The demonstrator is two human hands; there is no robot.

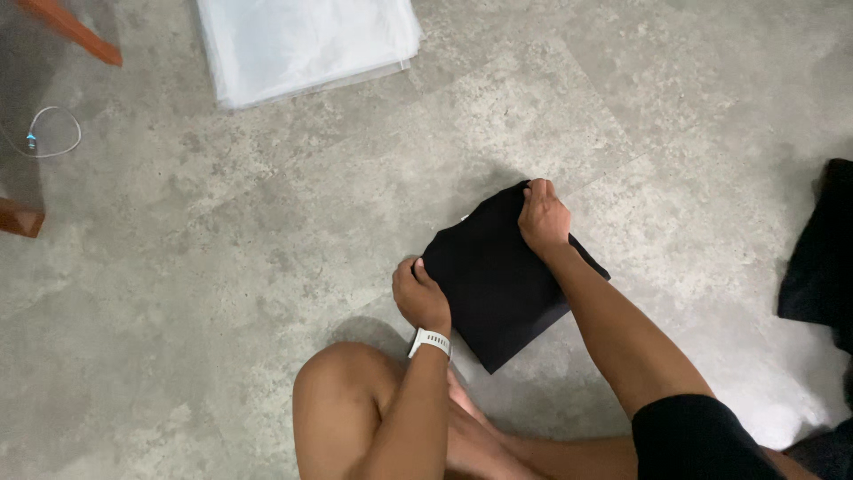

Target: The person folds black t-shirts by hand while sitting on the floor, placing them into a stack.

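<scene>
Bent knee (342,400) lowest in view; beyond it a folded black garment (498,284) lies on the grey concrete floor (222,267). Left hand (421,298) grips its near-left corner, right hand (542,218) pinches its far edge. Clear plastic bags (302,44) lie well apart.

Left hand (421,298): my grip is curled closed, knuckles up, at 9 o'clock of my right hand's reach; wrist bent slightly, banded.
Right hand (542,216): at 1 o'clock, fingers pinched shut, forearm stretched forward.
</scene>
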